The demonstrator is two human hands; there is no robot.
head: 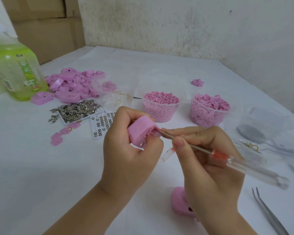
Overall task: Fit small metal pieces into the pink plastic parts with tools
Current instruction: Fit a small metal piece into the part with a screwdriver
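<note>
I see a table covered in white paper (pixel 159 65); at its far left stands a translucent green plastic bottle (pixel 15 72), with a heap of pink moulded plastic parts (pixel 75 85) just right of it; nearer lie a shallow white tray of small grey metal pieces (pixel 76 111) and a white card of round metal studs (pixel 103 123); further right sit a clear cup of pink granules (pixel 161 106) and a clear cup of pink chips (pixel 209 107); slim steel tweezers (pixel 270 216) lie near right.

Bottle (pixel 19 72) far left; parts pile (pixel 75 85) beside it (rightward); metal pieces (pixel 76 109) before the pile; tweezers (pixel 270 212) front right.
</note>
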